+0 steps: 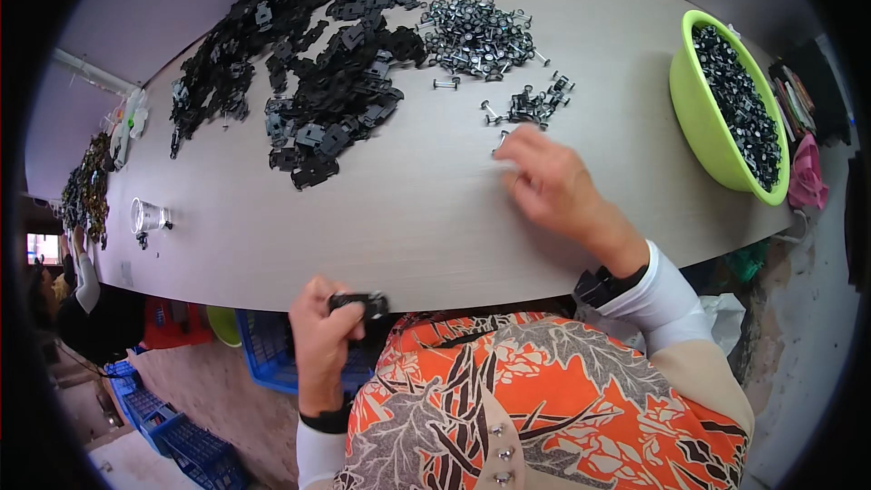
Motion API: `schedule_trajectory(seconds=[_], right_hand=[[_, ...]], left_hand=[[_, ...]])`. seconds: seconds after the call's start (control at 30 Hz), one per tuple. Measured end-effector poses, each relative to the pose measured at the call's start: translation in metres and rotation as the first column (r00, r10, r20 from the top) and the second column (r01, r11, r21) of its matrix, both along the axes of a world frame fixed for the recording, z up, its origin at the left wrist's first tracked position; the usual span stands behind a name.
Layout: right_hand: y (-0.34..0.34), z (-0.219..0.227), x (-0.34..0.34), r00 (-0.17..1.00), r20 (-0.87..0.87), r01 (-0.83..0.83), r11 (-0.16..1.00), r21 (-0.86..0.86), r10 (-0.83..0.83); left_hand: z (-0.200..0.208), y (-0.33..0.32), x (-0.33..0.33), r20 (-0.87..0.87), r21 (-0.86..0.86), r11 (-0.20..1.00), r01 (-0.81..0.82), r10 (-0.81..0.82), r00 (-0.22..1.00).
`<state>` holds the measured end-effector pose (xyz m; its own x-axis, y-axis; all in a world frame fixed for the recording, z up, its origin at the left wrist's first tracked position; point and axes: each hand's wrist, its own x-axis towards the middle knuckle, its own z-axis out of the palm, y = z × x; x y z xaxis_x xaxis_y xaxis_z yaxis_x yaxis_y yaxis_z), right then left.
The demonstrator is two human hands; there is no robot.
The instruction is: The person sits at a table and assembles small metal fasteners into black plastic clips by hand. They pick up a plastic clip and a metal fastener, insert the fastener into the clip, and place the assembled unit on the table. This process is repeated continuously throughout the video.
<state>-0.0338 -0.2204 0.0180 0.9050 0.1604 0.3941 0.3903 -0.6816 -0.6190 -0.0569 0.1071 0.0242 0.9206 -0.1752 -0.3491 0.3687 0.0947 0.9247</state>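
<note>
Pinching a black piece point(372, 302) with the left hand point(318, 318), on the near side of the black-part heap point(336, 95). Half-curled right hand point(553, 181) at a wheeled axle point(503, 138), right of the heap; cannot tell whether gripped. Left of the heap, a clear cup point(149, 216); rightward, piled axles point(481, 36), then a lime bowl point(697, 132).
</note>
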Motion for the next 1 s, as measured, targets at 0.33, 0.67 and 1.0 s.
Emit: schedule_trajectory(seconds=[0.33, 0.67, 1.0], right_hand=[[0.001, -0.017, 0.022, 0.99, 0.027, 0.143, 0.958, -0.25, -0.141], [-0.004, -0.012, 0.017, 0.994, -0.053, 0.089, 0.981, -0.171, -0.099], [-0.005, -0.017, 0.015, 0.998, -0.019, 0.062, 0.981, -0.182, -0.067]], left_hand=[[0.019, 0.06, 0.01, 0.311, 0.761, 0.624, -0.174, -0.116, 0.943], [-0.008, -0.064, 0.152, 0.52, 0.848, 0.426, -0.315, -0.556, 0.648], [-0.003, -0.1, 0.136, 0.589, 0.688, 0.718, -0.101, -0.472, 0.657]])
